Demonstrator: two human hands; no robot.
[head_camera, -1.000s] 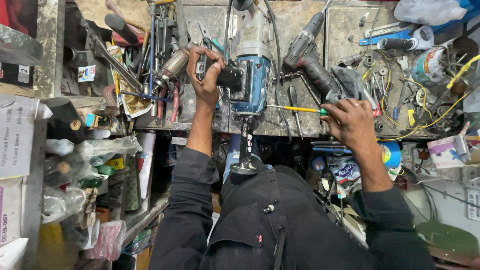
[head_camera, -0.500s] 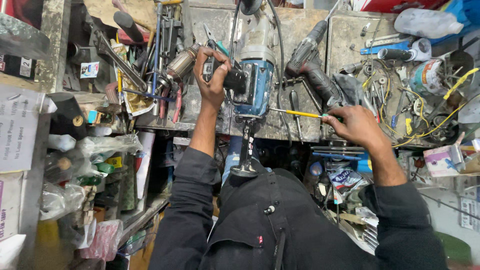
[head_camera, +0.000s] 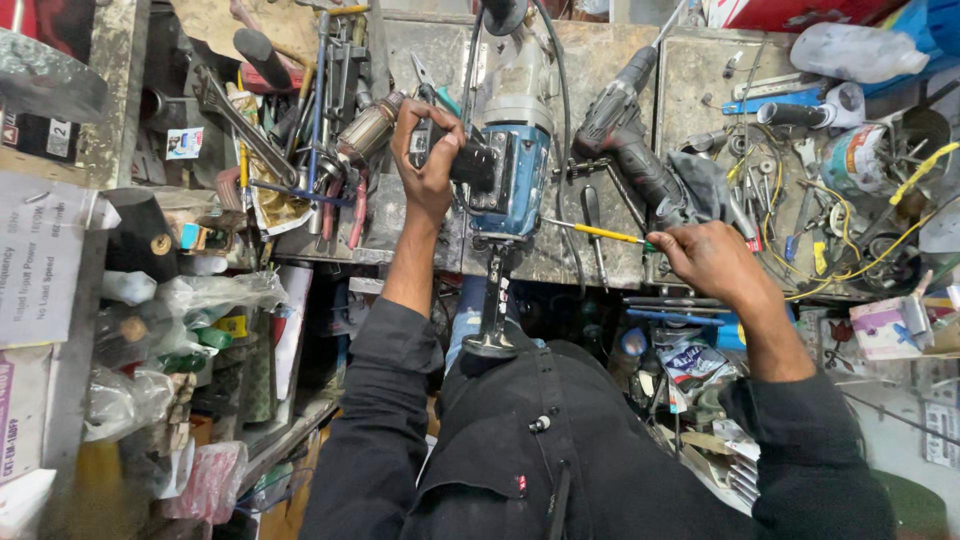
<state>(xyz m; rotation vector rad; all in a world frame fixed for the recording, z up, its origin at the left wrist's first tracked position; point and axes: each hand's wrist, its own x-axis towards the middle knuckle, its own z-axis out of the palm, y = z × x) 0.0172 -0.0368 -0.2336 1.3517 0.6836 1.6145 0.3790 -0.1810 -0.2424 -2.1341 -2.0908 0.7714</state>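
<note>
A large blue and grey power drill (head_camera: 515, 150) lies on the cluttered workbench (head_camera: 600, 260), its chuck end hanging over the front edge toward my body. My left hand (head_camera: 430, 160) is wrapped around the drill's black side handle. My right hand (head_camera: 705, 255) holds a screwdriver (head_camera: 595, 232) with a yellow shaft, its tip pointing left and touching the drill's blue housing. Both my arms are in dark sleeves.
A dark cordless drill (head_camera: 625, 140) lies right of the blue one. Wrenches, pliers and a motor armature (head_camera: 368, 125) crowd the bench's left. Tangled yellow wires (head_camera: 860, 230), a tape roll and a plastic bag sit at right. Shelves with bags and bottles stand at left.
My right hand has drawn slightly right and down with the screwdriver, its tip staying at the drill. My left hand keeps its grip on the side handle.
</note>
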